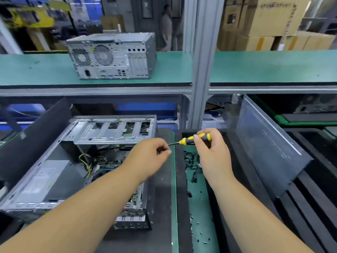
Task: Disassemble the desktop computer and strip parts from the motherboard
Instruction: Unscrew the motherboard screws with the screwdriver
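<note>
Screwdriver [196, 138], yellow and black handled, is gripped in the right hand [211, 154], its tip meeting the pinched fingertips of the left hand [147, 157]; whether a screw is held there cannot be told. Opened desktop case [76, 167] lies on its side at the left, drive cage [114, 130] still fitted, motherboard [109, 164] partly visible beneath it. Loose screws [199, 229] and cables [191, 161] lie on the green mat [200, 198] beside it. Screw removal is judged in hand; next, depositing any freed screw and re-seating the tip squarely are called for
</note>
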Demonstrator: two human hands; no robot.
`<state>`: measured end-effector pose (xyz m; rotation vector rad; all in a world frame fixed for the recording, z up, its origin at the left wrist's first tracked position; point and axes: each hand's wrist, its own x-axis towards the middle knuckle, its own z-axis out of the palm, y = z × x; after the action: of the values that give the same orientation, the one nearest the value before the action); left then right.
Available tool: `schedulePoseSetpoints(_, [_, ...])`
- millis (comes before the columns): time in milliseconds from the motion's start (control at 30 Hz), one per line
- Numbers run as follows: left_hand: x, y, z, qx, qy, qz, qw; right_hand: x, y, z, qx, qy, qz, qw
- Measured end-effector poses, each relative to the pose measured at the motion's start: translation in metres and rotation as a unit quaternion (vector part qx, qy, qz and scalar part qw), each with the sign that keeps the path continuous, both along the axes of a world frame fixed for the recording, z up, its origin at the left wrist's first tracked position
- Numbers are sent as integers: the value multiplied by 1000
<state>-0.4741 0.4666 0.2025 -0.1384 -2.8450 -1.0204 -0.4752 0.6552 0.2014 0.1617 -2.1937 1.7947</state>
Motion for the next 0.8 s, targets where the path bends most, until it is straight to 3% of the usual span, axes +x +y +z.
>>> schedulePoseSetpoints(333, [18, -155, -14, 48, -18, 165, 985, -3, -102, -1, 24, 1, 79, 997])
schedulePoseSetpoints(600, [54, -261, -36, 83, -55, 160, 982, 27, -212, -12, 53, -17, 66, 996])
schedulePoseSetpoints(800, [92, -339, -38, 70, -29, 162, 984, 48, -296, -4, 52, -14, 63, 997])
